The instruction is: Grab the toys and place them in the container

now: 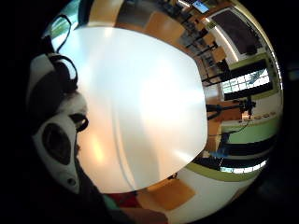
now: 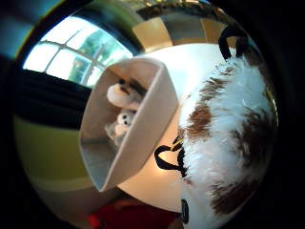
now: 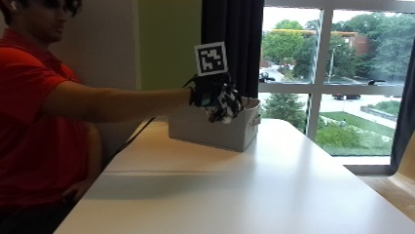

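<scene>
Here, the black-gloved right hand (image 3: 209, 95) gripped a fluffy white-and-brown plush toy (image 3: 223, 106) above the pale fabric container (image 3: 214, 131), whose small white toys (image 2: 123, 107) were largely hidden.

A red short-sleeved shirt (image 3: 29, 122) is worn by the person, the forearm being left bare below the sleeve. The right hand (image 3: 211, 95) is covered by a black glove. In the palm views, black straps (image 2: 167, 160) and a rounded white plastic piece (image 1: 58, 149) are seen at the hand's edge.
</scene>
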Tool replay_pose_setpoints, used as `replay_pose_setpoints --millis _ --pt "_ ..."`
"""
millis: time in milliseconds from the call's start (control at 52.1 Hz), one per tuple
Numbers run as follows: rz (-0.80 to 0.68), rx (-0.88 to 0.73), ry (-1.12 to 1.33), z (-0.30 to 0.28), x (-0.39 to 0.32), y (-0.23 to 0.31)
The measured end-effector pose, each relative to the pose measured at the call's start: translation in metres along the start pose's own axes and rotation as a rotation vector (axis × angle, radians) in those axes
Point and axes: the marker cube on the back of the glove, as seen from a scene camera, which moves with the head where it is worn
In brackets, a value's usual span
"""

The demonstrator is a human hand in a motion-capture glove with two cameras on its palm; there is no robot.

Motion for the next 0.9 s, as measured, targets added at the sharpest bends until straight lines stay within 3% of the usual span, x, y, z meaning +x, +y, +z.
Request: replay_pose_setpoints --millis 153,268,364,499,614,690,901 --pt "-0.02 0.025 -0.017 -0.024 -0.032 -0.008" --pt "0.059 0.032 -0.016 -0.04 -0.062 -0.02" --pt "-0.089 0.036 0.058 -0.048 -0.083 -0.02" --pt "-0.145 0.043 0.071 -0.059 -0.132 -0.02" --pt "0.044 0.012 -0.055 -0.068 -0.183 -0.028" --pt "-0.21 -0.043 -0.032 -0.063 -0.203 -0.017" --pt "-0.302 -0.177 0.035 -0.042 -0.23 -0.011"
